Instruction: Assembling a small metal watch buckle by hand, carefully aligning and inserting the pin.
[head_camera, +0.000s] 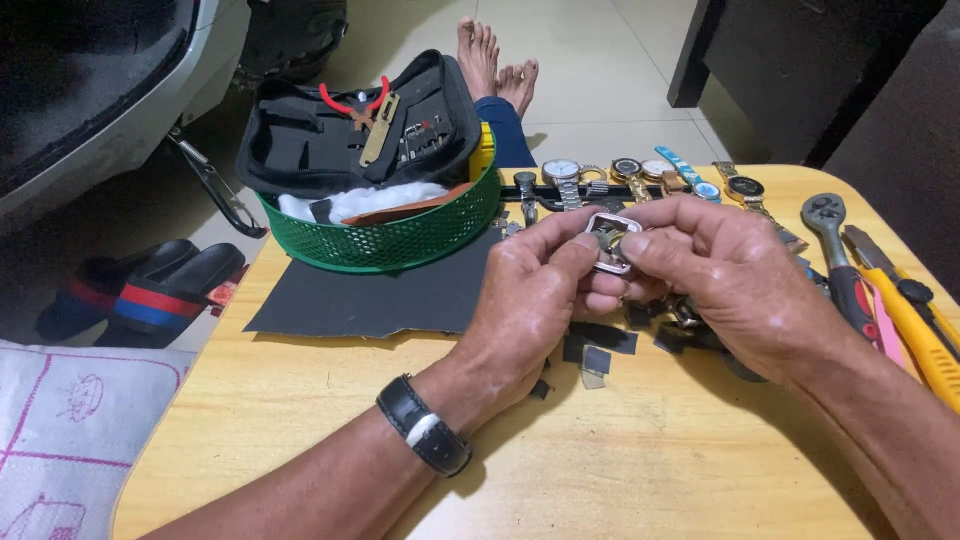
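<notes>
Two hands over wooden table (300, 420), tiled floor (600, 60)

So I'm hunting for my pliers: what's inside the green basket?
An open black tool case with red-handled pliers, over white wadding. The basket bottom is hidden.

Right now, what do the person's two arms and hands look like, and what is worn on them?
Both forearms are bare, with no sleeves or gloves. The left hand has a black leather-like wrist strap with a small white patch behind it. The right hand shows no band or ring.
</notes>
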